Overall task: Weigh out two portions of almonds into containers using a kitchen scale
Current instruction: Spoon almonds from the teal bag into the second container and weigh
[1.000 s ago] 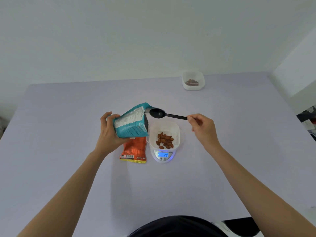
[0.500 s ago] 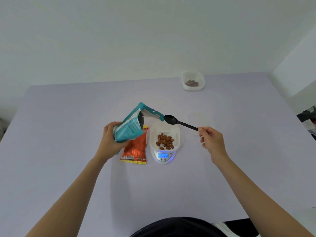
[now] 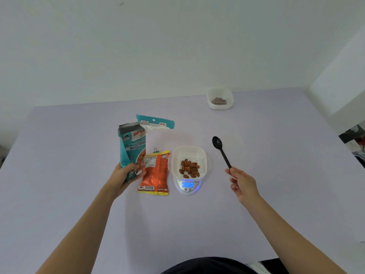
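A white slotted container (image 3: pixel 188 154) holding several brown almonds (image 3: pixel 189 168) sits on a small white kitchen scale (image 3: pixel 188 185) whose blue display reads 20. My left hand (image 3: pixel 124 174) grips the lower end of an open teal almond bag (image 3: pixel 132 147), now upright, left of the scale. My right hand (image 3: pixel 242 182) pinches the handle of a black spoon (image 3: pixel 221 150), held to the right of the scale with its empty bowl pointing away. A second white container (image 3: pixel 220 99) with almonds stands at the table's far edge.
An orange snack bag (image 3: pixel 156 173) closed by a binder clip (image 3: pixel 156 150) lies flat between the teal bag and the scale. The lavender table (image 3: pixel 79 194) meets a white wall at the back. Dark clutter sits beyond the right edge.
The teal bag has been tipped back from the container to upright and moved left. My right hand has drawn the spoon away from the bag's mouth to the right of the scale.
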